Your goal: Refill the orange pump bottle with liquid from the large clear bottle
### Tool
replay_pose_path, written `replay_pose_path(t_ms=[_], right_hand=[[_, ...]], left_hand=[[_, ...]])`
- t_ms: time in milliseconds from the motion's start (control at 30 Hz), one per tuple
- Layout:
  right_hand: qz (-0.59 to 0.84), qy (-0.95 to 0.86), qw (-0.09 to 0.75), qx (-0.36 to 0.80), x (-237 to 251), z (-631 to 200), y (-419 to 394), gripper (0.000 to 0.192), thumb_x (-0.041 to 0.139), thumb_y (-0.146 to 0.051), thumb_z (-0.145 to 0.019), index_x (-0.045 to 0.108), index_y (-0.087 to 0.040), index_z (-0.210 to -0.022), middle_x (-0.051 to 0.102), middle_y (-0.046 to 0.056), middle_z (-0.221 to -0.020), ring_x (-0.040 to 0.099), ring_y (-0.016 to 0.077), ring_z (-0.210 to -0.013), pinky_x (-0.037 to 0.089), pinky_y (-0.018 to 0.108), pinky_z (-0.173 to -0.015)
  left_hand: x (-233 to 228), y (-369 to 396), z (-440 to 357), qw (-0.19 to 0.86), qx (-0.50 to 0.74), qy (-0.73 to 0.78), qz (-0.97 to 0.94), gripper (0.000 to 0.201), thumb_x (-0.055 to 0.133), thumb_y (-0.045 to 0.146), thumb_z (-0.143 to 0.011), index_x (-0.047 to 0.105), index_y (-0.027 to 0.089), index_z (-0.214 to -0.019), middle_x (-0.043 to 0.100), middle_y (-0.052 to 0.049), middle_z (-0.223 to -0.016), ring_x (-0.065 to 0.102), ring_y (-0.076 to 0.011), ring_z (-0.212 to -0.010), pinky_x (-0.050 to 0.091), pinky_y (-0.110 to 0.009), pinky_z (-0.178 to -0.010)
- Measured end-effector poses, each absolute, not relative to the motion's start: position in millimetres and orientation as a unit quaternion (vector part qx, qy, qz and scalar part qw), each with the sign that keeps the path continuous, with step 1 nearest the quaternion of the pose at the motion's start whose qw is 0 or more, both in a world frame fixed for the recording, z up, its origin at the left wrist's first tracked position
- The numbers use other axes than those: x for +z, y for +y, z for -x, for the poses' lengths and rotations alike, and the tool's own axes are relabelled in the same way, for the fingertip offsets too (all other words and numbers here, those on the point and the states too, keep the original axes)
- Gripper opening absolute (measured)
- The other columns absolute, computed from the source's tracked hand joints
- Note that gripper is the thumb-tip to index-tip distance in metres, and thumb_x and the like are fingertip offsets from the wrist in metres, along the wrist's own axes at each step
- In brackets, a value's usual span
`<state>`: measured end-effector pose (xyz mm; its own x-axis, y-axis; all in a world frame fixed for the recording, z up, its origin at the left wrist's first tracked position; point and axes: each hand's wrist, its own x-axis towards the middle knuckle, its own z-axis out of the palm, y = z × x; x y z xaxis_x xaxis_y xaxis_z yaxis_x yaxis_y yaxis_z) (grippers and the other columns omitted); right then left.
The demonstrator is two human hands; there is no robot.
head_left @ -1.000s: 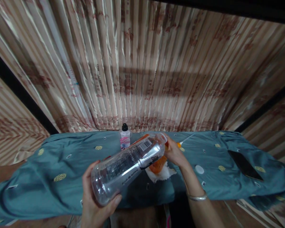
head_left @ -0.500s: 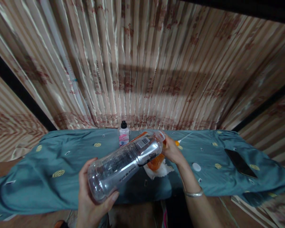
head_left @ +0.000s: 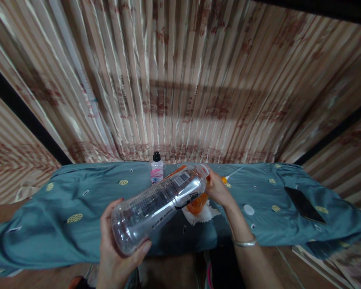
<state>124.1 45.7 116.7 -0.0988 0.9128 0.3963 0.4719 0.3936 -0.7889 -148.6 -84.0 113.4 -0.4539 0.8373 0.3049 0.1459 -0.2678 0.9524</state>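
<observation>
My left hand (head_left: 116, 257) grips the base of a large clear plastic bottle (head_left: 156, 204), tilted so its open mouth points away and up to the right. My right hand (head_left: 218, 190) is at the bottle's mouth and holds an orange bottle (head_left: 198, 204) that lies mostly hidden behind the clear one. Under the orange bottle a crumpled white tissue (head_left: 203, 214) lies on the teal cloth (head_left: 63, 200). A white cap (head_left: 248, 209) rests on the cloth just right of my right wrist.
A small bottle with a black cap and pink label (head_left: 157, 171) stands at the cloth's far edge. A dark phone (head_left: 302, 204) lies at the right. Striped curtains (head_left: 180, 80) hang behind. A silver bangle (head_left: 243, 242) circles my right wrist.
The view has shifted slightly; both hands and the two bottles keep nearly the same pose, with the clear bottle's base a little lower and to the left.
</observation>
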Motion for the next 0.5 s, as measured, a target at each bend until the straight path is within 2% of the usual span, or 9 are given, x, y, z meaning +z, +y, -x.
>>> replay_pose_path(t_ms=[133,300,500], right_hand=[[0.492,-0.704,0.451,0.242,117.9,-124.2,45.5,0.039,0.07,-0.029,-0.08,0.066,-0.022,-0.118,0.079,0.004,-0.101,0.075,0.0255,-0.092,0.056,0.042,-0.096],[0.488,-0.704,0.453,0.246,118.7,-124.5,45.1,0.036,0.073,-0.03,-0.079,0.066,-0.023,-0.114,0.08,0.004,-0.103,0.075,0.0259,-0.095,0.056,0.041,-0.095],[0.49,-0.705,0.452,0.243,118.4,-124.0,45.3,0.039,0.071,-0.029,-0.079,0.066,-0.022,-0.117,0.08,0.005,-0.104,0.074,0.0263,-0.096,0.056,0.04,-0.092]], left_hand=[[114.0,-84.4,147.8,0.255,0.657,0.547,-0.452,0.097,0.093,0.063,-0.054,0.056,0.025,-0.135,0.061,-0.01,-0.13,0.065,-0.0317,-0.115,0.056,-0.042,-0.097],[114.6,-84.6,147.3,0.244,0.656,0.551,-0.454,0.096,0.092,0.063,-0.055,0.056,0.025,-0.135,0.061,-0.01,-0.128,0.065,-0.0321,-0.112,0.056,-0.046,-0.099],[113.7,-85.1,148.9,0.251,0.652,0.549,-0.459,0.095,0.092,0.06,-0.056,0.055,0.024,-0.136,0.06,-0.01,-0.129,0.064,-0.0316,-0.114,0.055,-0.044,-0.098]])
